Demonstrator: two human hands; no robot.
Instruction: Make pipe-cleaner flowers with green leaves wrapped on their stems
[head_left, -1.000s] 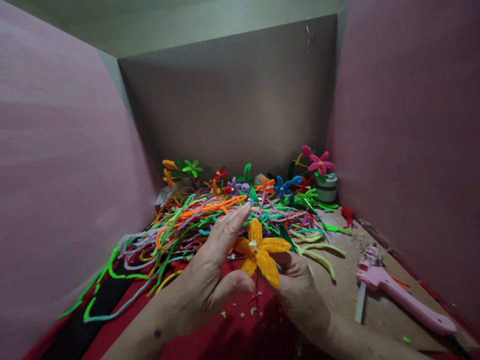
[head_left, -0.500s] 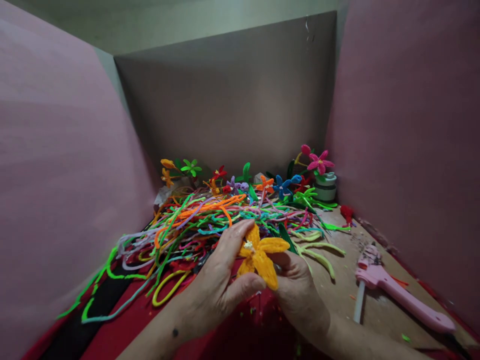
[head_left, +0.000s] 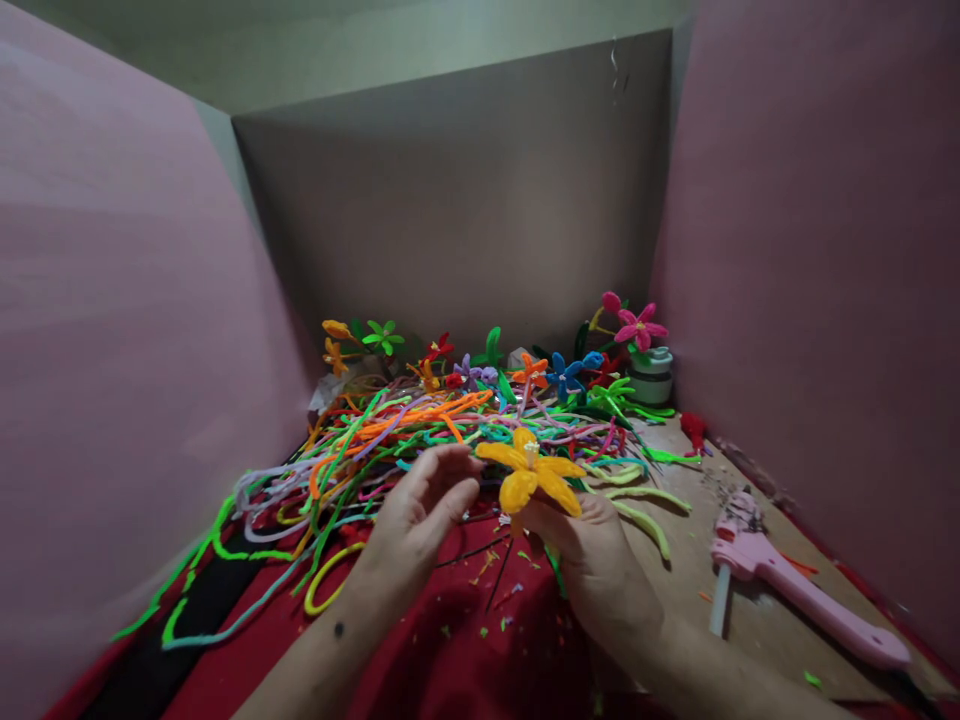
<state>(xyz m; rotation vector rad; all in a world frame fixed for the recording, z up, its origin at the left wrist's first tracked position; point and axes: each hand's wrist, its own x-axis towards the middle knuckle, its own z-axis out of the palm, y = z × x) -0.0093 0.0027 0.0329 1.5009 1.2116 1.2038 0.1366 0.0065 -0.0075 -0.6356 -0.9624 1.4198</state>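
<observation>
A yellow-orange pipe cleaner flower (head_left: 529,472) with pale stamens at its centre faces up in front of me. My right hand (head_left: 592,555) grips it from below, fingers closed under the petals; the stem inside the grip is mostly hidden. Just left of the petals, my left hand (head_left: 427,510) is off the flower, its fingers curved and the thumb apart from them, with nothing seen between. Behind both hands spreads a tangled heap of coloured pipe cleaners (head_left: 390,430).
A pink glue gun (head_left: 810,595) lies on the brown board (head_left: 675,620) at right. Finished flowers, among them a pink one (head_left: 640,326), stand at the back near a lidded jar (head_left: 649,378). Clippings dot the red cloth (head_left: 465,640). Pink panels (head_left: 135,300) wall both sides.
My left hand has let go of the petals and moved left. The flower has tipped so its centre faces upward, still in my right hand.
</observation>
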